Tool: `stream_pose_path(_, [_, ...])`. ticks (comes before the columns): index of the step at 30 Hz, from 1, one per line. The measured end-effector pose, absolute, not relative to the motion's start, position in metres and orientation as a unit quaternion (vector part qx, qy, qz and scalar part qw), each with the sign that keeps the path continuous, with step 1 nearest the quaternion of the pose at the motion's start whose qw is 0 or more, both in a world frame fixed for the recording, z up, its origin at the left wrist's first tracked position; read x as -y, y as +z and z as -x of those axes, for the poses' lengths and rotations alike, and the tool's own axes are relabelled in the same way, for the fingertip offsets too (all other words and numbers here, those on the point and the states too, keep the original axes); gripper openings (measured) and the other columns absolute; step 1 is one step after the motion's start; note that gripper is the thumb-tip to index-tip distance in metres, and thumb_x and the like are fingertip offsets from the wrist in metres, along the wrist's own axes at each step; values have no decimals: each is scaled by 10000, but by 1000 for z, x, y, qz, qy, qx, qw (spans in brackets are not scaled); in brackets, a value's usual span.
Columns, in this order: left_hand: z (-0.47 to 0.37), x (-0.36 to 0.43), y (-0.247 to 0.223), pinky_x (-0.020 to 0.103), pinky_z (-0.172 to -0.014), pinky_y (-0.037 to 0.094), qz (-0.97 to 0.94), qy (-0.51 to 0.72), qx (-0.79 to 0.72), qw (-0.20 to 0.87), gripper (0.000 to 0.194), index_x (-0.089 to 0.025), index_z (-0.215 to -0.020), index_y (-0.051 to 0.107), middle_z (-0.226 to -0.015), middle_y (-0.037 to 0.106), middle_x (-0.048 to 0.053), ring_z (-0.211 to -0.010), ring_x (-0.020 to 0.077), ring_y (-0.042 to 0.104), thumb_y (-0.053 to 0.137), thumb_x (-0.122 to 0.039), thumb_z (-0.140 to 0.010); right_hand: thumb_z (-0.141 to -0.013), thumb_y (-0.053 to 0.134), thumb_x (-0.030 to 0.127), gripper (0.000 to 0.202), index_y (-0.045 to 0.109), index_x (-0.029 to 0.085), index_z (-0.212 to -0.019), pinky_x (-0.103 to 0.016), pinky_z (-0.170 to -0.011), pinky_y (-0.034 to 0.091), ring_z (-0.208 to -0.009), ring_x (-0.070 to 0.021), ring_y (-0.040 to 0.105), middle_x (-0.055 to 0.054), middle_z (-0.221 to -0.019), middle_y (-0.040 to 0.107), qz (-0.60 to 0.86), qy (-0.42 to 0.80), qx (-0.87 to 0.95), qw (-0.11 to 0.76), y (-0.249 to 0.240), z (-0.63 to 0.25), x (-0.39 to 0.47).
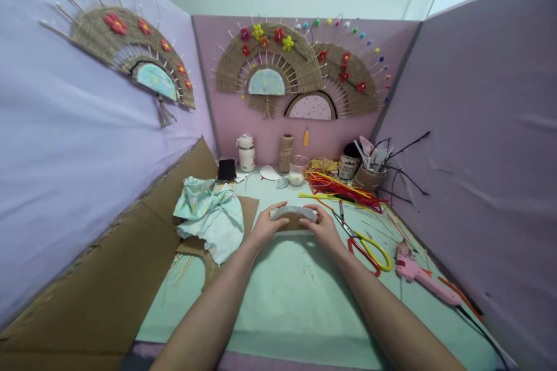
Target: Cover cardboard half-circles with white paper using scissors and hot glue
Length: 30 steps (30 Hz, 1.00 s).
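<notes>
A small piece of cardboard, brown on the face and with pale cloth along its upper edge, is the centre of the clock, twelve being away from the person. It lies between the two hands, and both of them grip it. The left hand is at nine o'clock and is closed on that end, with the thumb on the near face and the fingers at the upper edge. The right hand, at three o'clock, grips the other end in a similar way. Whether the lower edge touches the green table, I cannot tell. At four o'clock, near the right forearm, are scissors with one red and one yellow handle; farther in the same direction lies a pink glue gun. At nine o'clock, apart from the left hand, a crumpled light-green fabric lies partly over flat cardboard. At two o'clock there is a bundle of red and yellow pipe cleaners. At twelve o'clock stand a clear cup and, behind it, a roll of twine; a white bottle stands at eleven.
</notes>
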<state>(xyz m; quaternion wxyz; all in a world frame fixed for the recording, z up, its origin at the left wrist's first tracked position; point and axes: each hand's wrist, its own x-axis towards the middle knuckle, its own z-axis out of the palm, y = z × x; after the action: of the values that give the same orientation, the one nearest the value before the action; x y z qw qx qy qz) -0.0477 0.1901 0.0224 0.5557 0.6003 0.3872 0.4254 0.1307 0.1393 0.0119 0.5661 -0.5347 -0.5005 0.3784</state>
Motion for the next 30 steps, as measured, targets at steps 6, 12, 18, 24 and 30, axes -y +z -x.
stream_pose_path(6, [45, -191, 18, 357, -913, 482, -598, 428, -382, 560, 589, -122, -1192, 667, -1133, 719, 113, -997, 256, 655, 758, -195, -615, -650, 705, 349, 329, 582, 209, -921, -268, -564, 441, -585, -162, 584, 36, -643, 639, 546, 355, 501, 570, 10, -130, -138])
stream_pose_path(12, [48, -193, 19, 353, -926, 483, -593, 438, -375, 562, 565, -147, -1162, 677, -1105, 731, 90, -1022, 251, 658, 777, -225, -611, -617, 731, 317, 411, 550, 217, -973, -282, -551, 462, -593, -193, 637, 25, -663, 687, 526, 394, 507, 558, 12, -133, -140])
stream_pose_path(18, [46, -189, 21, 347, -868, 510, -568, 441, -401, 568, 540, -165, -1094, 684, -1046, 741, 75, -970, 251, 674, 819, -247, -578, -613, 746, 332, 392, 548, 226, -934, -313, -602, 497, -673, -231, 690, 0, -709, 724, 524, 400, 494, 567, 10, -139, -143])
stream_pose_path(24, [45, -190, 19, 371, -886, 500, -590, 436, -409, 543, 480, -152, -1030, 687, -1028, 742, 97, -953, 271, 676, 821, -244, -579, -605, 746, 311, 456, 539, 223, -1002, -316, -619, 515, -652, -216, 693, 6, -727, 740, 522, 422, 482, 564, 13, -144, -144])
stream_pose_path(30, [43, -191, 20, 372, -871, 503, -588, 443, -424, 528, 427, -149, -989, 693, -1001, 741, 96, -929, 269, 677, 810, -222, -585, -598, 751, 313, 428, 551, 207, -960, -297, -608, 499, -617, -194, 676, 13, -702, 730, 527, 416, 476, 568, 13, -144, -144])
